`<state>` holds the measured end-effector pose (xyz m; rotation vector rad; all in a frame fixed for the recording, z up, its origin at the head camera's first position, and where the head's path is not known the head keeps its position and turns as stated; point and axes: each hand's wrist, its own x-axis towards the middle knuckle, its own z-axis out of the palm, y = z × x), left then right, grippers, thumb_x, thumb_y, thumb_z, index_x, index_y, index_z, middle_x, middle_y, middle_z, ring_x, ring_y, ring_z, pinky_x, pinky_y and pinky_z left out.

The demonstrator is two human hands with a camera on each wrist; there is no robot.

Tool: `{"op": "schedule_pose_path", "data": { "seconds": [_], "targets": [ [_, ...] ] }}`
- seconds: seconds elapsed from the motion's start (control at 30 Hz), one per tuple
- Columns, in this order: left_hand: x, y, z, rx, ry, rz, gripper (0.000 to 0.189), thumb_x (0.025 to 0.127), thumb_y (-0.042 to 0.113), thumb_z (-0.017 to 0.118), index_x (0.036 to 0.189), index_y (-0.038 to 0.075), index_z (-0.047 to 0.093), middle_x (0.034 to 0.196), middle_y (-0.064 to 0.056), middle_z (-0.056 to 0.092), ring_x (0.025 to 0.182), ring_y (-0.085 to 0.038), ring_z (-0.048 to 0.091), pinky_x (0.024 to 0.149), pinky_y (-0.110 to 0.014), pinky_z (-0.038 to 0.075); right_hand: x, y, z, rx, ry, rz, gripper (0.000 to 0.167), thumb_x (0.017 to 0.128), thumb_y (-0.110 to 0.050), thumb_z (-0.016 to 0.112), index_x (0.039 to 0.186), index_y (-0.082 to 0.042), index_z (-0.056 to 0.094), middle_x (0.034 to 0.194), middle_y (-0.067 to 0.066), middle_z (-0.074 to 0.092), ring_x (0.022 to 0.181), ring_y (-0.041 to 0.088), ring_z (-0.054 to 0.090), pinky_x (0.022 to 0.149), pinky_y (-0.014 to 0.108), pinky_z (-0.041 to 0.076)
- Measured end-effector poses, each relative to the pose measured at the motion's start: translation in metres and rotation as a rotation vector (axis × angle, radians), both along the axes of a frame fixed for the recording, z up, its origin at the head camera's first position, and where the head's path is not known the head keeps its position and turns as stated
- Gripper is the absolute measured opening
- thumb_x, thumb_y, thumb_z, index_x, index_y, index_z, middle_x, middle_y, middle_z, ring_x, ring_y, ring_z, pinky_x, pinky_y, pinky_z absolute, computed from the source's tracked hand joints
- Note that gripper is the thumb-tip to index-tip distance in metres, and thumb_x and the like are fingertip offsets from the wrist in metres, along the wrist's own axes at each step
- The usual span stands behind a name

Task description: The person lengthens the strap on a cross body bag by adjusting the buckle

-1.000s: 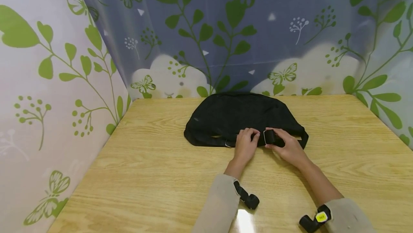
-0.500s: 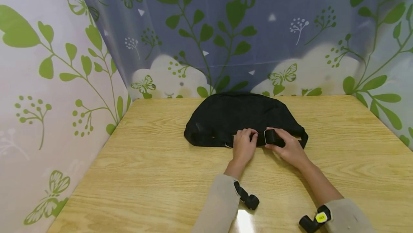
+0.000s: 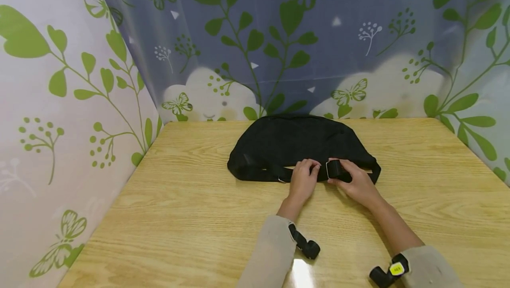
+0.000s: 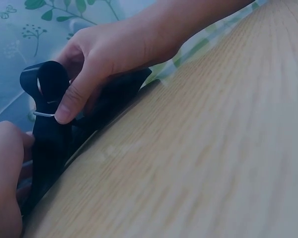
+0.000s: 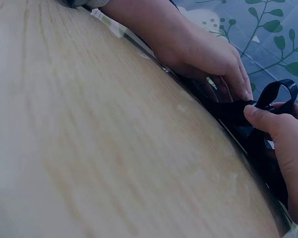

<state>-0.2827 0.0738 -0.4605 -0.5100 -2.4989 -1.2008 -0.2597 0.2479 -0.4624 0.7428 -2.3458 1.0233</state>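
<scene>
A black fabric sling bag [image 3: 296, 139] lies on the wood-grain table, its strap [image 3: 255, 174] running along the near side. My right hand [image 3: 358, 185] pinches the strap at a silver metal slider [image 3: 327, 170], where the webbing bulges up in a loop. In the left wrist view that loop [image 4: 48, 77] stands above the slider, with the right thumb at the slider's end. Just to the left, my left hand [image 3: 303, 181] grips the strap between thumb and fingers; its fingertips are partly hidden behind the webbing in the left wrist view.
Another metal ring [image 3: 282, 180] shows on the strap left of my left hand. The table [image 3: 191, 217] extends toward me and to both sides. Printed curtains [image 3: 239, 48] with leaves and butterflies hang behind the bag and along both sides.
My left hand shifted slightly left along the strap, then back right. The strap beside it now stands farther from the bag, showing a longer slit of table. My right hand stays at the slider.
</scene>
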Motion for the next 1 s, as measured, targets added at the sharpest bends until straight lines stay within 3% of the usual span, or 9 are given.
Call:
{"op": "schedule_pose_path", "data": {
  "seconds": [0.17, 0.37, 0.47, 0.6, 0.77, 1.0],
  "targets": [
    [0.0012, 0.0002, 0.0015, 0.038, -0.044, -0.066, 0.013, 0.094, 0.019, 0.054, 0.095, 0.012, 0.065, 0.092, 0.005, 0.058, 0.088, -0.011, 0.051, 0.078, -0.023, 0.041, -0.0002, -0.0006, 0.0013, 0.033, -0.024, 0.016, 0.056, 0.072, -0.006, 0.078, 0.123, -0.003, 0.055, 0.12, 0.011, 0.055, 0.112, 0.03, 0.048, 0.095, 0.023, 0.033],
    [0.0018, 0.0001, 0.0028, 0.049, -0.061, -0.097, 0.015, 0.095, 0.019, 0.052, 0.097, 0.012, 0.064, 0.094, 0.005, 0.058, 0.089, -0.01, 0.051, 0.078, -0.023, 0.042, -0.0004, -0.0008, 0.0008, 0.067, -0.034, -0.002, 0.056, 0.072, -0.009, 0.078, 0.123, -0.004, 0.056, 0.12, 0.01, 0.056, 0.112, 0.03, 0.048, 0.095, 0.033, 0.036],
    [0.002, -0.0003, 0.0024, 0.044, -0.035, -0.076, 0.014, 0.094, 0.019, 0.053, 0.096, 0.012, 0.065, 0.093, 0.005, 0.059, 0.087, -0.01, 0.051, 0.078, -0.023, 0.041, 0.0007, -0.0008, 0.0002, 0.062, -0.032, -0.015, 0.057, 0.072, -0.009, 0.078, 0.123, -0.003, 0.055, 0.119, 0.011, 0.056, 0.111, 0.031, 0.049, 0.092, 0.037, 0.037],
    [0.0017, -0.0007, 0.0008, 0.021, 0.007, -0.002, 0.011, 0.093, 0.018, 0.057, 0.095, 0.014, 0.067, 0.091, 0.005, 0.061, 0.085, -0.012, 0.052, 0.078, -0.026, 0.041, 0.0021, -0.0012, 0.0, 0.051, -0.015, -0.042, 0.058, 0.071, -0.007, 0.079, 0.123, -0.002, 0.055, 0.117, 0.013, 0.056, 0.109, 0.031, 0.05, 0.088, 0.043, 0.04],
    [0.001, -0.0011, -0.0006, -0.001, 0.008, 0.071, 0.008, 0.091, 0.018, 0.059, 0.092, 0.016, 0.066, 0.088, 0.007, 0.059, 0.083, -0.012, 0.051, 0.073, -0.025, 0.042, 0.0019, -0.0016, 0.0001, 0.042, -0.004, -0.055, 0.058, 0.07, -0.007, 0.079, 0.123, -0.002, 0.055, 0.118, 0.013, 0.056, 0.11, 0.031, 0.049, 0.088, 0.046, 0.039],
    [-0.0007, -0.0004, -0.0009, 0.012, 0.002, 0.044, 0.008, 0.091, 0.016, 0.059, 0.091, 0.015, 0.066, 0.088, 0.005, 0.06, 0.083, -0.012, 0.051, 0.072, -0.024, 0.042, 0.0006, -0.0012, 0.0004, 0.046, -0.003, -0.054, 0.058, 0.07, -0.008, 0.079, 0.123, -0.002, 0.056, 0.117, 0.012, 0.056, 0.11, 0.031, 0.05, 0.088, 0.045, 0.039]
  ]
}}
